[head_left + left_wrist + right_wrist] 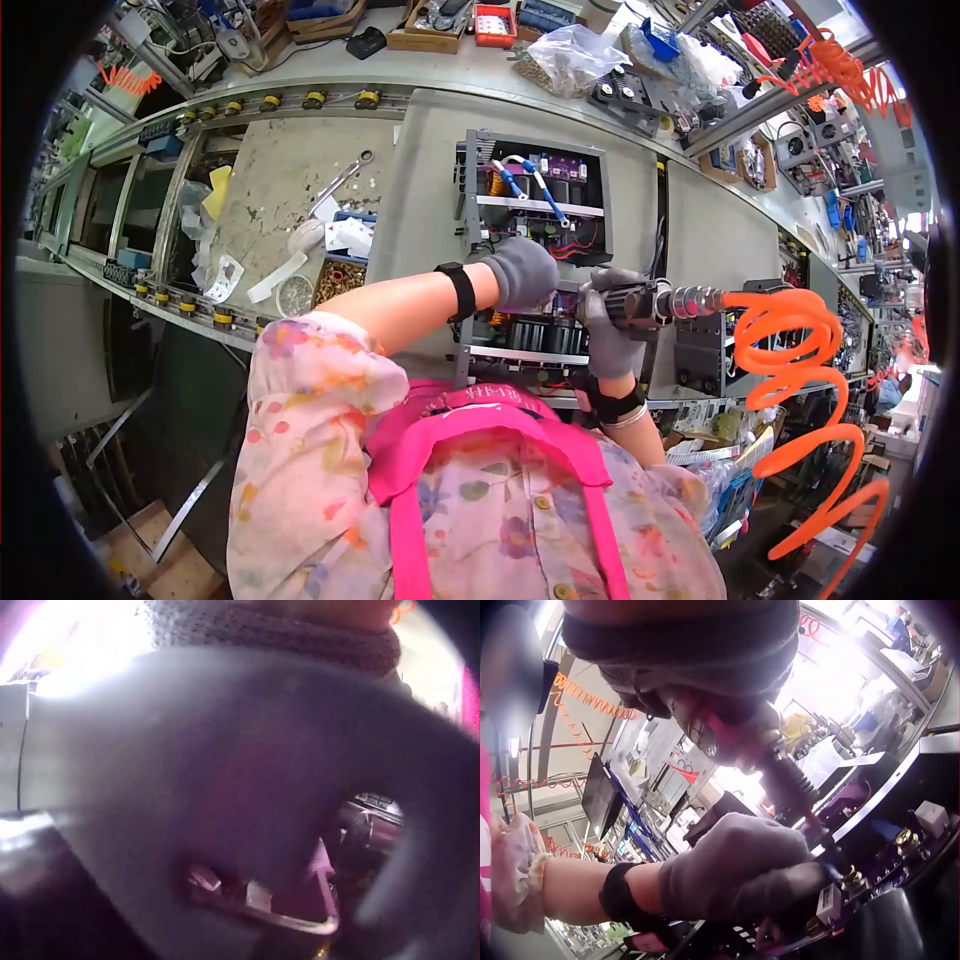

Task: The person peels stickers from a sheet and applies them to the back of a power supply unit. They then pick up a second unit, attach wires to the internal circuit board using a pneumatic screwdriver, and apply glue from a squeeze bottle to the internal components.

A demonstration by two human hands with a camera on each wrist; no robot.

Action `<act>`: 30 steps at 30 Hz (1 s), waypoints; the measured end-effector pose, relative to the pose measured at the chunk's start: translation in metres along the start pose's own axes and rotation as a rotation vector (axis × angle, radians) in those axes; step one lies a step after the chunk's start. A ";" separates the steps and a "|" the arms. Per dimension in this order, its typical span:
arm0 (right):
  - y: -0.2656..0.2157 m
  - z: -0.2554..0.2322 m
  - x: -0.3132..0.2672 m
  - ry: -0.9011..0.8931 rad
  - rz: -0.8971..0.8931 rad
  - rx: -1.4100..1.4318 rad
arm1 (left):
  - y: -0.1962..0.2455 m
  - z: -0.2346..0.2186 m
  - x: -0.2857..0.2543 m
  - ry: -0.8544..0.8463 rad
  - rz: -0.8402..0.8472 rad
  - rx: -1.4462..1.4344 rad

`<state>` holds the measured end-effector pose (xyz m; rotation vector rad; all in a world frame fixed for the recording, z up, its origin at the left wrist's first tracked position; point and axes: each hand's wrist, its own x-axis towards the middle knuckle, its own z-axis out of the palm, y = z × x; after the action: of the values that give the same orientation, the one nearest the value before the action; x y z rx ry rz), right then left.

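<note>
My grey-gloved right hand (612, 345) grips an air screwdriver (640, 304), whose shaft (787, 780) points down into the nearer open metal chassis (530, 354) in the right wrist view. My gloved left hand (525, 272) reaches over the far side of this chassis. In the right wrist view, the left hand (739, 866) has its fingertips beside the driver's bit, near a brass terminal (850, 879) on the board; whether they pinch anything is hidden. Blurred glove (240, 772) fills most of the left wrist view.
A second open chassis (600, 205) with blue-tipped cables (540, 185) stands just beyond. An orange coiled hose (790, 335) runs from the driver down the right side. On the left lie a wrench (342, 182) and a box of brass parts (340, 280). Another dark unit (700, 355) is at right.
</note>
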<state>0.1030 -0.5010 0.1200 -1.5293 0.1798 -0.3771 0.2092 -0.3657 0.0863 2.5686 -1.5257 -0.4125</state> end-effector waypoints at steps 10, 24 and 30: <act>-0.021 0.006 0.009 -0.099 0.032 -0.050 | 0.001 -0.033 0.010 -0.292 -0.112 -0.054; -0.121 0.026 0.103 -0.159 -0.495 0.372 | -0.036 -0.074 -0.043 0.434 -0.412 -2.135; -0.091 0.044 0.119 -0.260 -0.360 0.579 | -0.026 -0.067 -0.012 0.648 -0.571 -2.330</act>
<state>0.2168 -0.5013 0.2267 -1.0162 -0.3877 -0.4606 0.2455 -0.3447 0.1456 0.7569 0.3323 -0.6190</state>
